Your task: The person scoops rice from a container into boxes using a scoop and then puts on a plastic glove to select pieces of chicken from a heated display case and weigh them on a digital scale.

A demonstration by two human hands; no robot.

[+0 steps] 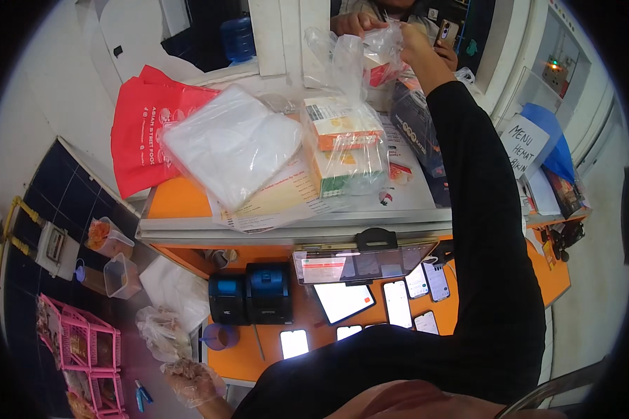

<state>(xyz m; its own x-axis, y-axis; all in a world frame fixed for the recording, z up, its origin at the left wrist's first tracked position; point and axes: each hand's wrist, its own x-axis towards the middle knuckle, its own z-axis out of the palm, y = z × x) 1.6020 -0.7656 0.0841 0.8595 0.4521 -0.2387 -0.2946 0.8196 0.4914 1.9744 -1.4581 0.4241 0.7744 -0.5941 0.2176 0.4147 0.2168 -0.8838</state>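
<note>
Stretched far over the counter, my right hand (413, 46) grips the top of a clear plastic bag (385, 44) with a red and white box (377, 72) in it. Another person's hand (359, 23) touches the same bag from across the counter. My left hand (193, 382) is low at the left in a clear plastic glove. It is beside a crumpled clear plastic bag (162, 332); whether it holds anything is unclear. Two stacked food boxes (346, 123), one orange-edged and one green-edged, stand in another clear bag before me.
A red bag (144, 136) and a stack of white plastic bags (236, 141) lie on the counter. Below stand a tablet (364, 262), two black printers (267, 293) and several lit phones (397, 304). A pink basket (84, 340) is at left; a dark bag (416, 125) is under my forearm.
</note>
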